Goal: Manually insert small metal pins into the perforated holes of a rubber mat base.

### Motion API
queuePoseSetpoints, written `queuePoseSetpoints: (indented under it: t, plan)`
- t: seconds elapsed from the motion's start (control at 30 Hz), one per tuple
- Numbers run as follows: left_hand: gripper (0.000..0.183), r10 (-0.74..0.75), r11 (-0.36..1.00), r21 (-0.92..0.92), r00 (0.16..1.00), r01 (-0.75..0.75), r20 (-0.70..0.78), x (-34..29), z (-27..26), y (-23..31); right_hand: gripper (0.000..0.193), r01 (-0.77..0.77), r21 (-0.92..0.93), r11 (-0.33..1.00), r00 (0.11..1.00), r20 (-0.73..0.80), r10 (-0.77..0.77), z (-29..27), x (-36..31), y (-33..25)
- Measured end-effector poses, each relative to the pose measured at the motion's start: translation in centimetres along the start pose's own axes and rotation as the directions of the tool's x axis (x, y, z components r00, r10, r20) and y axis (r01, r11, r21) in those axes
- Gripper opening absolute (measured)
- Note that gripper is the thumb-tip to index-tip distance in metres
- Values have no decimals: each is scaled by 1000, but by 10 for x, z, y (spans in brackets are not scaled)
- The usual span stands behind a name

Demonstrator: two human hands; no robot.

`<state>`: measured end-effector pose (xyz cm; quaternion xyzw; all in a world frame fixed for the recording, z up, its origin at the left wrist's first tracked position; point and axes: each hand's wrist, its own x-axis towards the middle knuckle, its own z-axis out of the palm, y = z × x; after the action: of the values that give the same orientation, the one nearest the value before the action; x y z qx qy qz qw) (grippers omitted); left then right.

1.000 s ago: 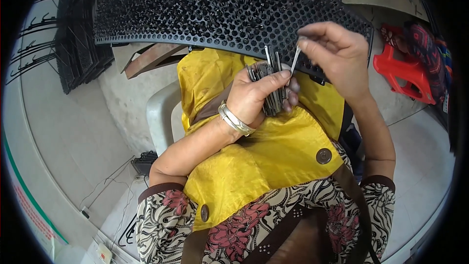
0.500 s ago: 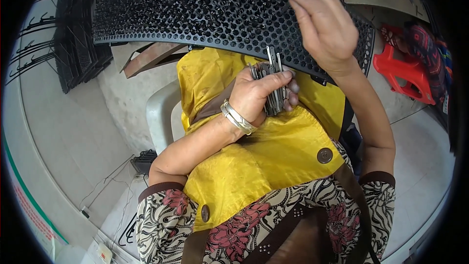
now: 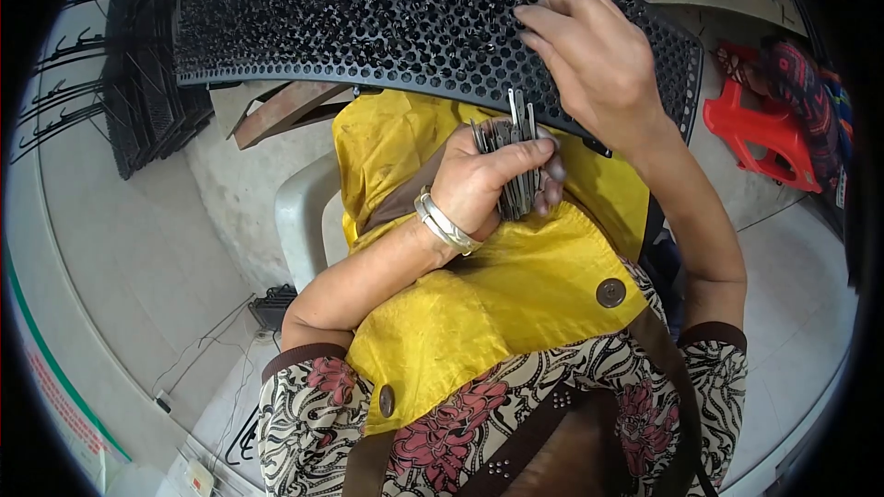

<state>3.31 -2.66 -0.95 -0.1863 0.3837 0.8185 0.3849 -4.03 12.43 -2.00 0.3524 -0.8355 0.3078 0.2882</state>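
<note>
My left hand (image 3: 479,175) is closed around a bundle of thin, flat grey metal strips (image 3: 519,133), its thumb pressed across them. Their ends stick up above the fist, one longer than the others. A long, curved black panel (image 3: 680,83) full of round holes lies beyond it. Small dark pieces (image 3: 368,9) stand densely in the holes over its left and middle part, while bare holes show toward the right end. Over the border between the two, my right hand (image 3: 603,64) is bent with thumb and fingertips close together. Whatever lies between those fingertips is too small to make out.
A yellow apron (image 3: 442,313) covers my lap, and a pale chair arm (image 3: 304,212) is at its left. Dark perforated panels (image 3: 152,83) are stacked at far left beside hooked black rods. To the right stands a red plastic stool (image 3: 760,143) with patterned cloth nearby.
My right hand has shifted left and slightly down over the panel, its fingertips now nearer the filled holes. My left hand keeps its hold on the strips, almost unmoved.
</note>
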Motion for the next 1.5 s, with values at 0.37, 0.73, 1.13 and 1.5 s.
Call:
queuePoseSetpoints:
  t: [0.37, 0.73, 1.13, 1.5]
  plan:
    - [10, -16, 999, -36, 1000, 16, 11, 1, 4, 2, 10, -821, 565, 81, 474, 595, 649, -34, -13, -39]
    - [13, -64, 997, -42, 996, 61, -69, 3, 1, 1, 12, -533, 280, 798, 775, -215, 594, -30, 6, 6]
    - [12, -50, 997, -56, 999, 50, 1, 3, -1, 0, 16, 4, -202, 979, 1000, 29, 2, -8, 10, 17]
    - [9, -27, 1000, 2, 997, 27, 72, 0, 4, 0, 14, -824, 495, 277, 553, 592, 587, -31, -12, -39]
